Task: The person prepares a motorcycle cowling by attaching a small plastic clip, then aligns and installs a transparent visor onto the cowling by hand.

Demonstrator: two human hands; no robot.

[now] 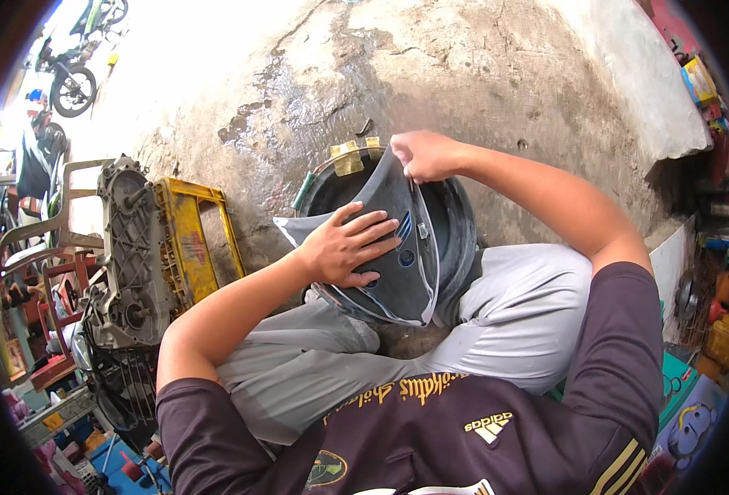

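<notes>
Grey panel [388, 196], one: over black basin [461, 219], near corner by basin's near edge. My right grip [425, 157]: pinched on far tip. Left grip [350, 246]: spread flat on panel, grasping nothing visible. I'd advise steady tip, even palm pressure.

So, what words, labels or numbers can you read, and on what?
Dark fabric shirt: gold lettering and a logo, partly readable; wording not copied here.
Dark grey plastic panel under the spread left hand: blue marking, too small.
Yellow plastic crate: reddish print, too blurred.
Purple printed package, lower right: lettering too small.
</notes>
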